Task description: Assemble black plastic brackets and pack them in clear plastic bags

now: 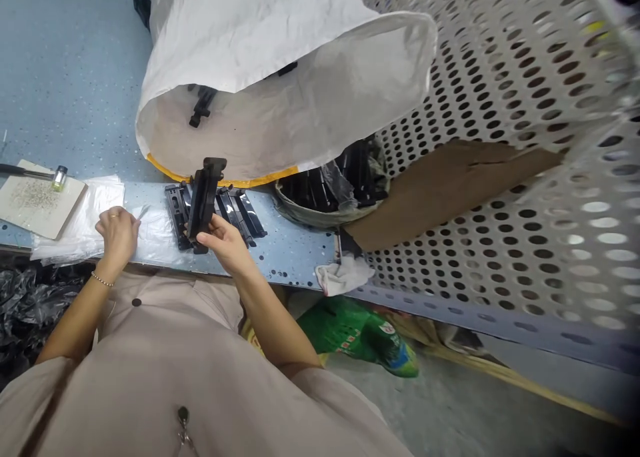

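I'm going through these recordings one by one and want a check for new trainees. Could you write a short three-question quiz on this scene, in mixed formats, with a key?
1. What does the right hand hold?
A) a white cloth
B) a black plastic part
C) a green bag

2. True or false: the left hand has a ring on one finger and a beaded bracelet at its wrist.

3. Fill in the colour: the open white sack has a ____ strip along the lower edge of its mouth.

Key: 1: B; 2: true; 3: yellow-orange
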`<state>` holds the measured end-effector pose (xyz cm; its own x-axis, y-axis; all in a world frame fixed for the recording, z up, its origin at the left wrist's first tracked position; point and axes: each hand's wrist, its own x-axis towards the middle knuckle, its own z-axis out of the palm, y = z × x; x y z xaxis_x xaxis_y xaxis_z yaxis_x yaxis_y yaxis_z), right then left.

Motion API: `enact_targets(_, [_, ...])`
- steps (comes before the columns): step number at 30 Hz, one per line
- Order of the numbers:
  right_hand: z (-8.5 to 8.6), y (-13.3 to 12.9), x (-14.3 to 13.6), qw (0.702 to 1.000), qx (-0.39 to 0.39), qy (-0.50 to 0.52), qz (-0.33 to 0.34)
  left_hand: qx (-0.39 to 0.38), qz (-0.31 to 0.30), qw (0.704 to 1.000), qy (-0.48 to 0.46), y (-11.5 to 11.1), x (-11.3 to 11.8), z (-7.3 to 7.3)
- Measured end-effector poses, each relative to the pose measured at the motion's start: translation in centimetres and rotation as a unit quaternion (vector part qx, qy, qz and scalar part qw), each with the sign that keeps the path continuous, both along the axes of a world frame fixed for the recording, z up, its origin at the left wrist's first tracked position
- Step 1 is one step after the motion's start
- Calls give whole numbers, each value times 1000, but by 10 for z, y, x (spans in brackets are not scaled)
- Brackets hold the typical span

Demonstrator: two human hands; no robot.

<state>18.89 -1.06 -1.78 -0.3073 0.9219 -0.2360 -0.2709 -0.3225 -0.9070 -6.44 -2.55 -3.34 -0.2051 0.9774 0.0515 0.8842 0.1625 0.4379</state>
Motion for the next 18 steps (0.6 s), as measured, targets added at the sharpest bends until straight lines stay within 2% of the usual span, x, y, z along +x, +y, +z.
enact_targets(3, [1, 1, -13, 999, -18, 27, -1, 31, -48, 998, 26, 9, -24, 8])
enact_targets(7, [0, 3, -41, 994, -54, 82, 42, 104, -27, 993, 51, 39, -76, 28])
enact_targets(9, [-3, 4, -52, 990, -80, 95, 67, 122, -13, 991, 57, 45, -89, 29])
enact_targets(11, [-5, 4, -58, 987, -101, 96, 75, 122, -24, 992, 37, 38, -82, 20])
enact_targets(15, [-7, 4, -57, 987, -111, 97, 59, 48, -100, 994, 3, 5, -29, -11])
enact_targets(18, [-5, 4, -52, 988, -109, 96, 61, 49, -101, 994, -13, -4, 2, -23])
